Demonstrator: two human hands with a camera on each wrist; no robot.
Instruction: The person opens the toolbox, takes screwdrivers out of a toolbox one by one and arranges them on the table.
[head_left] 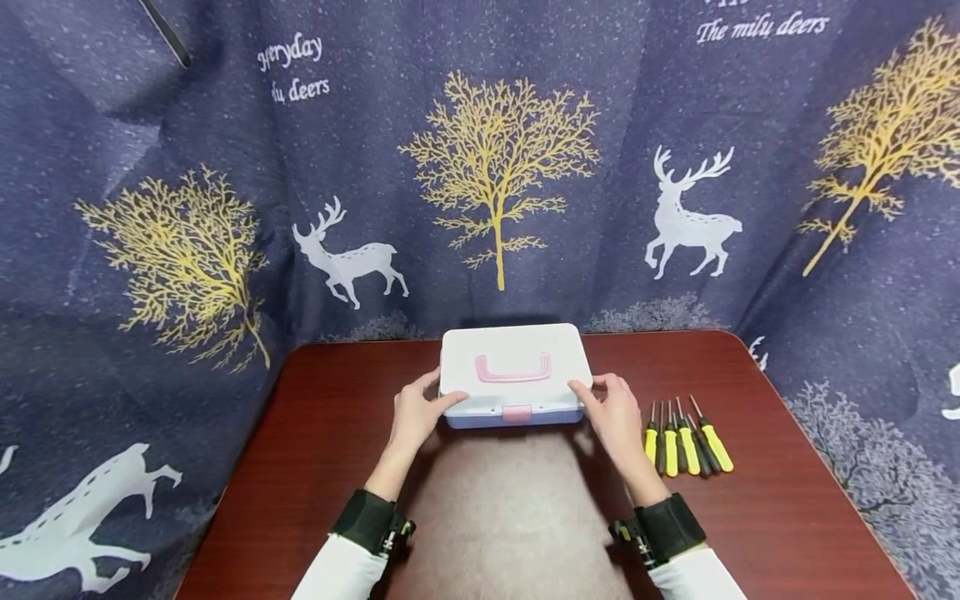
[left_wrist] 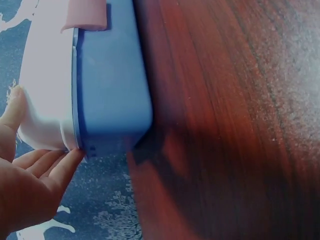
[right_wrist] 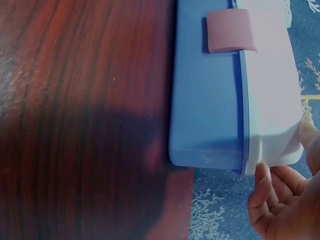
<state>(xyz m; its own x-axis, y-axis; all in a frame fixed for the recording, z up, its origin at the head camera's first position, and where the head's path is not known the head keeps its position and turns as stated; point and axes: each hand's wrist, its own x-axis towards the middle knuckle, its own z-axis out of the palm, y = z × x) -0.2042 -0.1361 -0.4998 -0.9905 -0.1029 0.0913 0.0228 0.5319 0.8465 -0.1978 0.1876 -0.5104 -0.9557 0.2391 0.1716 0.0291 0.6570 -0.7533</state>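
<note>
A plastic toolbox (head_left: pixel 517 350) with a white lid, blue base, pink handle (head_left: pixel 513 370) and pink latch (head_left: pixel 517 413) sits closed near the table's back edge. My left hand (head_left: pixel 418 412) grips its left end, thumb on the lid and fingers against the side. At the opposite end, my right hand (head_left: pixel 611 412) holds the box the same way, thumb on top. In the left wrist view the left fingertips touch the lid's rim above the blue base (left_wrist: pixel 112 85). The right wrist view shows the right fingers under the white lid's edge (right_wrist: pixel 272 110).
Several screwdrivers (head_left: pixel 688 442) with yellow or black handles lie side by side right of my right forearm. The reddish-brown wooden table (head_left: pixel 322 442) has a glare patch in front of the box. Behind it hangs a dark blue cloth (head_left: pixel 525 292) printed with deer and trees.
</note>
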